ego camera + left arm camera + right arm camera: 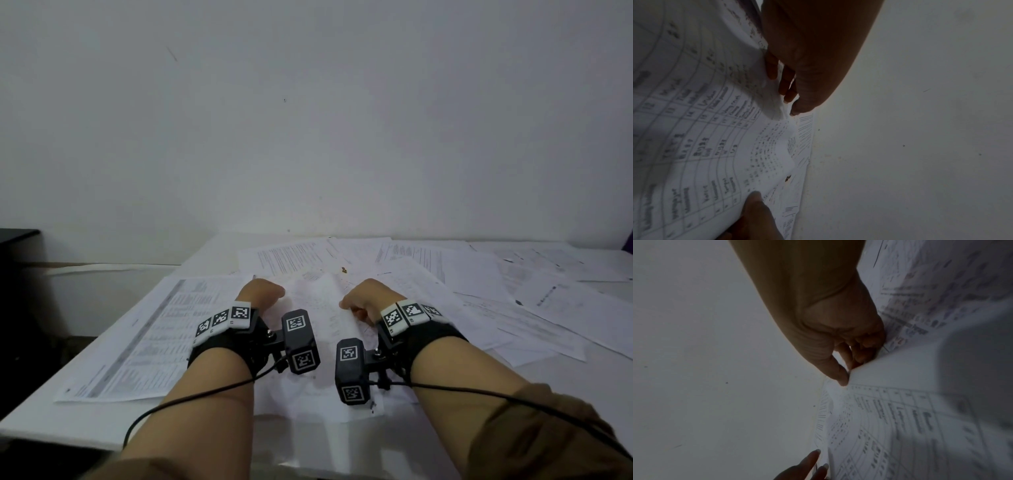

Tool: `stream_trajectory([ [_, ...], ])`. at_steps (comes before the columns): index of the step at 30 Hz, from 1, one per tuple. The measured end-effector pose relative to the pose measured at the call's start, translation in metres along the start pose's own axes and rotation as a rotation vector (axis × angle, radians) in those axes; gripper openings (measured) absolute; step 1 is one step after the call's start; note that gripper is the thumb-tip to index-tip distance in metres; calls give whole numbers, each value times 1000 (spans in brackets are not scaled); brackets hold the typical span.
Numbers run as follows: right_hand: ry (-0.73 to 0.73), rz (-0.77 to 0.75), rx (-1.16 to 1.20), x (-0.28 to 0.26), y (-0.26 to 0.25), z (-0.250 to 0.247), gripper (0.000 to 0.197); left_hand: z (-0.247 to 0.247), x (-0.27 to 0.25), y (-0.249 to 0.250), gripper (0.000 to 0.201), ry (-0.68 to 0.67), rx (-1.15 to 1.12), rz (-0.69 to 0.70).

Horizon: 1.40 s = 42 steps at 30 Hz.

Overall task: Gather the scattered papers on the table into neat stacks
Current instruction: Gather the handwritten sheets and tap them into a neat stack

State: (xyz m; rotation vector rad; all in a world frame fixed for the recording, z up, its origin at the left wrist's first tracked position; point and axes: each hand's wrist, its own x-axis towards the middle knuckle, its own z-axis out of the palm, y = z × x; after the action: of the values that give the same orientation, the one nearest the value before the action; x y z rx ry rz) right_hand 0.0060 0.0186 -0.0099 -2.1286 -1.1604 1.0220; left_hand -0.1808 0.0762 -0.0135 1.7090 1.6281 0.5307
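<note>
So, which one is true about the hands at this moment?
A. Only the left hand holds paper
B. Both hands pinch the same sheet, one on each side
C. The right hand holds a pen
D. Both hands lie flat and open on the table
B: the left hand and the right hand each pinch one side edge of the middle sheet, which bows upward between them.

A plain white wall (308,120) fills the upper view, lightly scuffed and dotted with small dark marks. A white desk (51,411) stands against it. Beyond the desk's left edge stands a piece of dark furniture (17,240). The light is dim and even.
</note>
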Motion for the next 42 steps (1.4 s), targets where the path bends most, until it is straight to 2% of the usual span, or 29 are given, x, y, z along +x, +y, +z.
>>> stream_trajectory([
  [3, 9, -63, 24, -2, -2, -1, 16, -1, 3, 1, 25, 16, -53, -11],
  [5, 91, -107, -21, 1, -6, -2, 17, -2, 5, 0, 23, 37, -98, 7],
  [8, 230, -31, -265, 4, -9, -7, 40, -1, 10, -2, 24, 84, -93, 54],
  [10, 234, 9, -408, 6, -3, -12, 45, 0, 10, -1, 19, 69, -85, 59],
  [11, 221, 21, -447, 8, 0, -14, 47, 1, 10, -1, 23, 63, -73, 53],
  [13, 204, 20, -462, 12, 10, -18, 55, 2, 11, 1, 32, 62, -23, 40],
  [17, 181, 40, -478, 17, 14, -14, 79, 2, 12, 4, 33, 33, 41, 55],
  [22, 191, -15, -599, 19, 13, -17, 58, 4, 14, -1, 25, 37, 7, 31],
  [23, 198, 6, -601, 21, 14, -16, 63, 4, 14, -1, 26, 45, -15, 26],
  [26, 260, 50, -554, 23, 18, -12, 95, 3, 12, -6, 28, 30, -74, -11],
  [28, 287, 51, -543, 23, 20, -12, 105, 3, 14, -10, 20, 3, -137, -25],
  [29, 293, 52, -534, 24, 21, -13, 107, 3, 15, -13, 26, -5, -194, -35],
  [30, 296, 51, -520, 26, 22, -15, 106, 4, 14, -14, 35, -12, -257, -51],
  [32, 275, 18, -484, 26, 23, -18, 97, 4, 13, -14, 41, -28, -328, -74],
  [35, 200, -60, -389, 24, 21, -22, 68, 2, 15, -12, 29, -47, -360, -102],
  [38, 151, -73, -313, 18, 13, -23, 60, 0, 15, -13, 15, -40, -341, -107],
  [41, 166, -88, -205, 17, 7, -24, 52, -4, 16, -13, 3, 34, -255, -50],
  [42, 184, -90, -172, 17, 6, -25, 47, -5, 15, -13, 9, 55, -218, -29],
])
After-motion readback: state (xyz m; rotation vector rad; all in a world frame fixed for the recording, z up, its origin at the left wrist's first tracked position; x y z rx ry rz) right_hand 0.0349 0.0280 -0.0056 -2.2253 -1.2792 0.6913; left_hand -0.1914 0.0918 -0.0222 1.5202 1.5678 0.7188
